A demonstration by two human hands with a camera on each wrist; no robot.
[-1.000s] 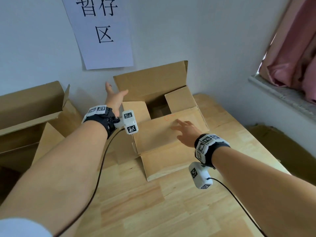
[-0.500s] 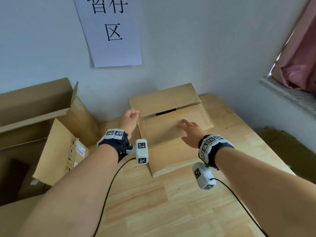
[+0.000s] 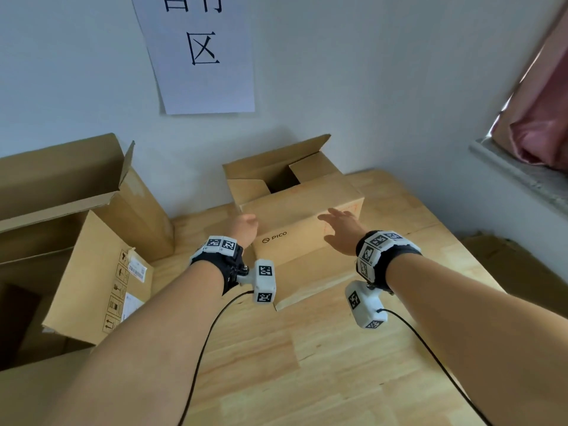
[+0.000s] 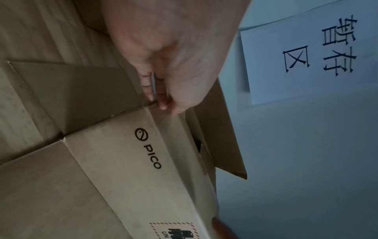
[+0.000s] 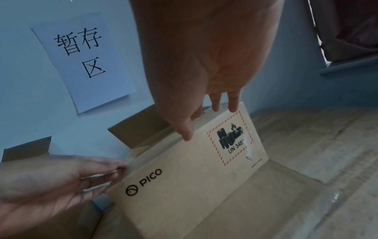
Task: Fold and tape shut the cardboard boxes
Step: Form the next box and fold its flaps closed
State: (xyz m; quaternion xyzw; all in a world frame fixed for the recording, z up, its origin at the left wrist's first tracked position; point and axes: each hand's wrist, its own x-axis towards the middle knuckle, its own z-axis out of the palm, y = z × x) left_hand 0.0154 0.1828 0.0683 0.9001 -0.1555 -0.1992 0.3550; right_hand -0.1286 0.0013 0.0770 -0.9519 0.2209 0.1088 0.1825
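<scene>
Box (image 3: 301, 216) sits at the far edge of the surface (image 3: 307, 364), against the wall. The top is half shut: the near flap is down, the far flap (image 3: 276, 161) stands up and the gap between them is open.

Left hand (image 3: 244, 226) is at the box's left top corner, fingers close together and roughly straight, tips touching the edge and not wrapped round it. Right hand (image 3: 341, 229) has its fingers spread and straight, lying on the near flap toward the right end.

Risks, as I judge them:
- The far flap looks springy; with no hand on it, it stays up.
- The end flaps may jam under the long flaps if pushed unevenly.
- No tape anywhere in view, so sealing can't start yet.

View differences: the right wrist shows a UN battery label (image 5: 231, 140) with torn sticker residue, barely visible from the head. Only the head shows a second open box (image 3: 76, 226) at the left.
</scene>
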